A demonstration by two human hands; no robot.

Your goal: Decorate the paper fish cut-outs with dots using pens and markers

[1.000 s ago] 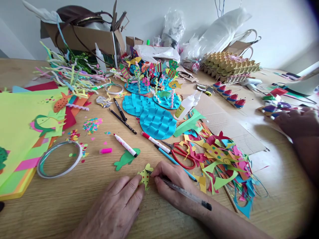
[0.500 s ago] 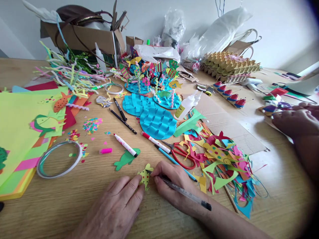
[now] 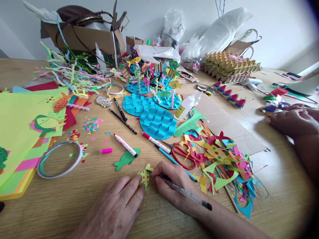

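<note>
A small yellow paper fish [image 3: 145,177] with red and dark dots lies on the wooden table. My left hand [image 3: 113,207] holds it down, the fingertips pressed on its left edge. In a writing grip, my right hand [image 3: 174,186] is closed round a clear-barrelled pen [image 3: 186,192] with a black end. The pen's tip touches the fish near its tail. Just beyond my hands lies a green paper fish [image 3: 124,161], with a white-and-red felt-tip pen [image 3: 126,145] across it. Its pink cap [image 3: 106,151] is off to the left.
Red-handled scissors [image 3: 184,157] and a blue pencil [image 3: 175,162] lie right of centre, beside a heap of paper scraps [image 3: 231,162]. Blue woven paper discs [image 3: 158,122] and glue bottles [image 3: 184,108] stand behind. A tape roll [image 3: 59,159] is at left. Another person's hands [image 3: 294,119] work at right.
My right hand and the pen have shifted very slightly, the tip staying on the fish. At right, the other person's hands have moved a little.
</note>
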